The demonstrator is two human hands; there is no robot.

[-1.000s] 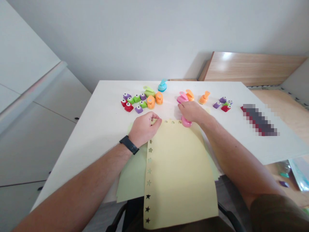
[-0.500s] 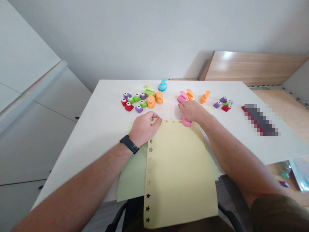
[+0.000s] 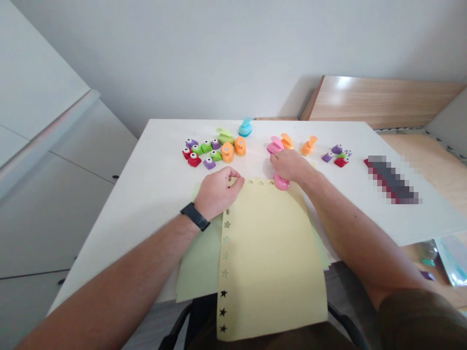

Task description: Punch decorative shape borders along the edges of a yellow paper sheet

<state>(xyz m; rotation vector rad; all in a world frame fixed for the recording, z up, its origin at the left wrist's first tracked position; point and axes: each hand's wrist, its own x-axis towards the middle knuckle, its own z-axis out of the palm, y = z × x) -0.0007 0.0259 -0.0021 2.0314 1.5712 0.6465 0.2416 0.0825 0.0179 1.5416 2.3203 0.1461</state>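
Room: white wall (image 3: 204,58) ahead, white cabinet doors (image 3: 54,218) to the left, a light wooden panel (image 3: 375,101) beyond the far right corner.
Surface: a white rectangular table (image 3: 153,204), seen from above its near edge.
Left hand: the left hand (image 3: 219,193), palm down with fingers curled, grips the top edge of the pale yellow paper sheet (image 3: 272,257) near its left corner; a black wristband (image 3: 195,216) circles the wrist.
Right hand: the right hand (image 3: 290,165) reaches forward, closed over the top of a pink plastic craft punch (image 3: 281,182).
Punch: it stands at the sheet's top edge, just right of a row of small cut holes (image 3: 260,183); whether paper sits in its slot is hidden.
Sheet: it lies over a pale green paper sheet (image 3: 199,262) and hangs past the table's near edge; star-shaped holes (image 3: 224,273) run down its left margin.
Table's far side: orange, cyan and pink craft punches, including a cyan punch (image 3: 245,128), stand in two loose groups with small purple, green and red punches (image 3: 204,153).
Containers: a translucent plastic packet (image 3: 450,260) lies on the wooden floor, lower right, beyond the table.
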